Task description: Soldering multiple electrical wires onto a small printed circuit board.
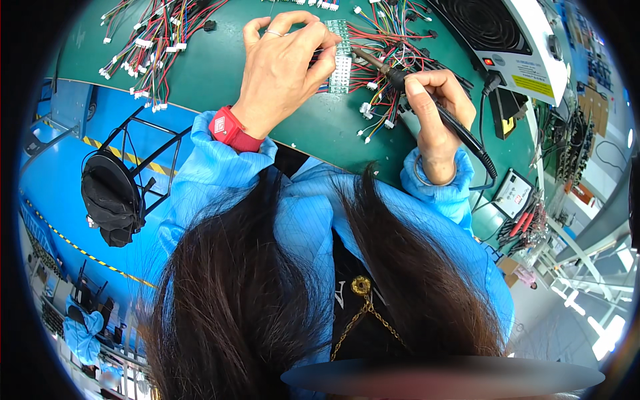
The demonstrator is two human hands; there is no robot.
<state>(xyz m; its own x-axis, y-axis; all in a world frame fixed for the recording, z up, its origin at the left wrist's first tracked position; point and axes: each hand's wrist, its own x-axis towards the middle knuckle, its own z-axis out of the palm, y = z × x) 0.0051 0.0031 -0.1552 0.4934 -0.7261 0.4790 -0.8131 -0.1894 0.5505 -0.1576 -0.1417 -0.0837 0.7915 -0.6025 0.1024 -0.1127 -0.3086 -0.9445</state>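
Observation:
My left hand (285, 70) is over the green table, thumb and forefinger pinched at the left side of a strip of small green circuit boards (341, 75). What lies between those fingertips is too small to make out. My right hand (440, 110) grips a soldering iron (396, 77) by its dark handle. The iron's metal shaft points left, with its tip close to the boards' right edge; I cannot tell whether it touches. Red and black wires (373, 37) run off the boards to the right, among loose white connectors (367, 111).
Bundles of wires with white plugs (160, 50) lie at the table's left. A white fan unit (533, 60) stands at the back right. Near the right edge are a white control box (513, 193) and red-handled pliers (522, 223). A black stool (113, 193) stands left of the table.

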